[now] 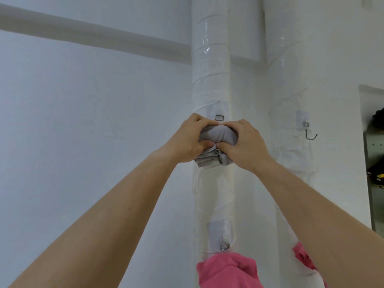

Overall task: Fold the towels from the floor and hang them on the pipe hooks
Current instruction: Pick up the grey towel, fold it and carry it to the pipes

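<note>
Far to the left of the left hand [187, 140], a pale horizontal pipe [93, 36] slants across the white wall [83, 121]. The left hand is raised at arm's length, its fingers curled over the top of a grey towel [216, 137] and its thumb pressed in from below, so it grips the cloth. The grey towel is bunched into a tight wad between the two hands. It is smooth and rounded at the top, with several folded edges stacked in layers below the thumbs. It sits against the left pipe [209, 59], a white upright wrapped in glossy tape. Just above the knuckles is a small metal hook clip [219, 117] on an adhesive pad; whether the cloth has caught a hook is hidden.

The right hand [245, 144] mirrors the left, its fingers curled over the towel and its thumb meeting the other thumb.

Well below the hands, a pink towel [226, 271] hangs under a lower clip [224, 245] on the same pipe. To the right of the right hand stands the right pipe [291, 80] with a bare hook [310, 135]. Under the right forearm a second pink towel [301, 256] shows.
</note>
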Available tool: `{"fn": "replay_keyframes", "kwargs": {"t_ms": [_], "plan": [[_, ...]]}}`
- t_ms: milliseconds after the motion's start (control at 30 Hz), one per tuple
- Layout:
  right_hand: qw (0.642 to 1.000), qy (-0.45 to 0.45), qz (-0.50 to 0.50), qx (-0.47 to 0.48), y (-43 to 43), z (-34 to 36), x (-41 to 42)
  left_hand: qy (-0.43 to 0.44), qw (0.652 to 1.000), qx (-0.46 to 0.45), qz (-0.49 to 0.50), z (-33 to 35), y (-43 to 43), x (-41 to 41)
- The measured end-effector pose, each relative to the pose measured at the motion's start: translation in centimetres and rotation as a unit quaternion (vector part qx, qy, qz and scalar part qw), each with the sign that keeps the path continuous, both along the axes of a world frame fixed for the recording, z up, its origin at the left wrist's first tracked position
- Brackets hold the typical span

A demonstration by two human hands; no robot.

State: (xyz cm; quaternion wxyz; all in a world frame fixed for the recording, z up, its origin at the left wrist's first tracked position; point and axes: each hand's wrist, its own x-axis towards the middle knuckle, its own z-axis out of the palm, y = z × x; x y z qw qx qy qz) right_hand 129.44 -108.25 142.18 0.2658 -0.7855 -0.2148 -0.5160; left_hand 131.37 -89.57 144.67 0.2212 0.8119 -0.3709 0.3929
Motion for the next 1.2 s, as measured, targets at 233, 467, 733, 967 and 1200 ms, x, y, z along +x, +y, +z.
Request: {"fn": "replay_keyframes", "kwargs": {"t_ms": [233,467,733,967,1200], "plan": [[0.997,-0.022,0.059,0.055,0.2,-3.8,-0.3,-0.081,0.990,-0.112,0.015,-3.0,-0.1,-0.7],[0.986,-0.056,0.111,0.113,0.2,-4.1,0.7,-0.126,0.978,-0.162,0.039,-4.4,-1.0,-0.4],[0.994,-0.020,0.068,0.084,0.3,-3.0,-0.2,-0.100,0.983,-0.109,0.112,-3.5,-1.5,-1.8],[0.994,0.107,-0.009,0.007,-0.2,1.4,-4.2,-0.004,0.989,-0.023,0.147,-0.3,-1.4,-5.6],[0.989,0.113,-0.090,0.031,-0.4,1.0,-8.7,0.026,0.987,-0.039,0.151,-0.4,0.6,-10.2]]}}
